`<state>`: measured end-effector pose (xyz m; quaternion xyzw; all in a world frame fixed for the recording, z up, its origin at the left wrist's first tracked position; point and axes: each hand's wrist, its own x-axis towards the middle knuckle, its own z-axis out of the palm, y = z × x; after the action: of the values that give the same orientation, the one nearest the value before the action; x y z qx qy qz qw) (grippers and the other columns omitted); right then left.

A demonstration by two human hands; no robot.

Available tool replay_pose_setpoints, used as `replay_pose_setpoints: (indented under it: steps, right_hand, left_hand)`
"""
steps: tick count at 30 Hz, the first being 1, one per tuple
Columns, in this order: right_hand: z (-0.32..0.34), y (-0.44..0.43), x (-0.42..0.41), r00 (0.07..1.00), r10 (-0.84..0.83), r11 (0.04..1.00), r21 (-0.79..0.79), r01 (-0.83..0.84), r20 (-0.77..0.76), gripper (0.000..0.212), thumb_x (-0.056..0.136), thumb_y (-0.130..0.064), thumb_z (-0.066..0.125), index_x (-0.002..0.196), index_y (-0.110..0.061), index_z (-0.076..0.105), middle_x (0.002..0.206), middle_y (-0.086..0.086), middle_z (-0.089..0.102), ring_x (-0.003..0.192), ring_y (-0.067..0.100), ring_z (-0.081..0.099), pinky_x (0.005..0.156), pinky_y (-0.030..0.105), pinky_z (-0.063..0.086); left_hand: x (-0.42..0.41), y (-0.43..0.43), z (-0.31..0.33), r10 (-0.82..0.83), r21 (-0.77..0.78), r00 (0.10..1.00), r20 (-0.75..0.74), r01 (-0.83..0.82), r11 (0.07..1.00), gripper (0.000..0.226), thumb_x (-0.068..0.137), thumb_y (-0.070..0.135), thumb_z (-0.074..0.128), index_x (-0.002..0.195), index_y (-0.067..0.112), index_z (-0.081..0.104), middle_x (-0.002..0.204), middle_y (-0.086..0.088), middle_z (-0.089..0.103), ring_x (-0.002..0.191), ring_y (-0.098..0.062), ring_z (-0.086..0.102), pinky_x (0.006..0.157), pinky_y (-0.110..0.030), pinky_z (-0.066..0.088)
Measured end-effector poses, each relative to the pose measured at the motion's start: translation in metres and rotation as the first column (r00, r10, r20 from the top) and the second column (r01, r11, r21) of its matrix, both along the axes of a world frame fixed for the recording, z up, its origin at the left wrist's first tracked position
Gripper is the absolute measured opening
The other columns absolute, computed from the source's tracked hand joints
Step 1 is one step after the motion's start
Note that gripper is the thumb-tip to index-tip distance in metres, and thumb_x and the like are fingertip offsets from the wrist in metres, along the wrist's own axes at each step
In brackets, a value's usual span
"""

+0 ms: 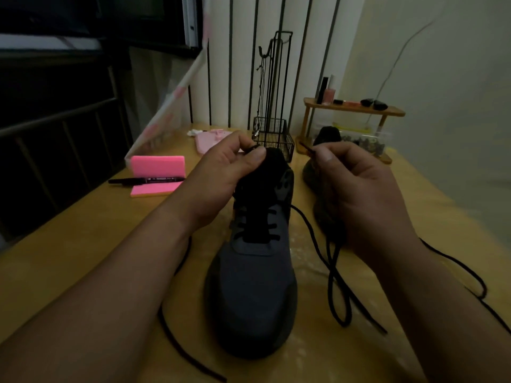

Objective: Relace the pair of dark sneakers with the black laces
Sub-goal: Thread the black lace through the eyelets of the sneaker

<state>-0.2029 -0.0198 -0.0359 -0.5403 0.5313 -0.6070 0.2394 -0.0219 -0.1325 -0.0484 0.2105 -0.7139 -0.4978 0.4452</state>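
Trailing across the yellow worktop nearest me, loose runs of the black lace curl on both sides of the sneaker. It stands in the middle with its toe pointing at me: dark grey upper, thick dark sole, black tongue, and a few lace rows already crossing the lower eyelets. At the top of the tongue my left hand pinches a bit of lace between thumb and forefinger. My right hand is just beside it, its fingers pinching the other lace end, tip poking up. The second sneaker lies behind that hand. Farther back are a pink notepad with a black marker, a wire basket and a small wooden shelf.
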Motion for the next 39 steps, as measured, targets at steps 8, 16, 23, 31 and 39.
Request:
replay_pose_setpoints:
  steps: [8, 16, 23, 31, 39]
  right_hand:
    - [-0.007, 0.000, 0.003, 0.997, -0.001, 0.993, 0.120, 0.011, -0.079, 0.022, 0.107, -0.033, 0.052, 0.103, -0.016, 0.067, 0.067, -0.007, 0.057, 0.054, 0.008, 0.046, 0.051, 0.025, 0.039]
    - [-0.012, 0.002, 0.008, 0.949, 0.061, 0.995, 0.098, -0.032, -0.308, 0.012, 0.102, -0.028, 0.063, 0.098, -0.024, 0.074, 0.083, -0.014, 0.073, 0.079, -0.002, 0.068, 0.066, 0.010, 0.051]
    - [-0.019, 0.002, 0.013, 0.901, -0.016, 0.999, 0.024, 0.029, -0.433, 0.006, 0.099, -0.027, 0.067, 0.096, -0.029, 0.072, 0.087, -0.016, 0.072, 0.086, -0.003, 0.067, 0.068, 0.009, 0.051]
    - [-0.018, 0.003, 0.018, 0.913, 0.040, 0.999, 0.015, -0.037, -0.406, 0.009, 0.099, -0.022, 0.068, 0.097, -0.026, 0.075, 0.091, -0.013, 0.074, 0.092, 0.000, 0.069, 0.074, 0.012, 0.053]
    - [-0.018, 0.006, 0.027, 0.960, -0.014, 0.999, 0.036, 0.026, -0.278, 0.011, 0.099, -0.023, 0.067, 0.089, -0.023, 0.072, 0.084, -0.008, 0.072, 0.079, 0.004, 0.068, 0.065, 0.011, 0.051]
  left_hand:
    - [0.000, -0.001, -0.001, -0.014, 0.021, 1.000, -0.019, 0.015, 1.000, 0.016, 0.108, 0.012, 0.050, 0.093, 0.013, 0.054, 0.073, 0.012, 0.065, 0.070, 0.000, 0.062, 0.065, -0.014, 0.049]
    - [0.000, 0.003, 0.001, -0.007, 0.000, 1.000, -0.006, 0.007, 1.000, 0.012, 0.108, 0.012, 0.051, 0.098, 0.007, 0.054, 0.073, 0.011, 0.067, 0.070, 0.001, 0.063, 0.064, -0.014, 0.050]
    - [-0.003, 0.005, 0.001, -0.019, 0.023, 1.000, -0.021, 0.019, 1.000, 0.009, 0.106, 0.012, 0.055, 0.102, 0.004, 0.055, 0.082, 0.000, 0.073, 0.076, -0.009, 0.071, 0.066, -0.019, 0.054]
    - [-0.004, 0.002, -0.001, 0.000, -0.006, 1.000, 0.011, 0.000, 1.000, 0.010, 0.104, 0.015, 0.062, 0.100, 0.007, 0.057, 0.095, -0.023, 0.073, 0.082, -0.021, 0.072, 0.073, -0.030, 0.060]
    - [0.004, -0.002, 0.000, 0.017, 0.016, 0.999, 0.032, -0.017, 1.000, 0.013, 0.104, 0.018, 0.062, 0.100, 0.006, 0.057, 0.090, -0.022, 0.074, 0.076, -0.017, 0.073, 0.063, -0.023, 0.055]
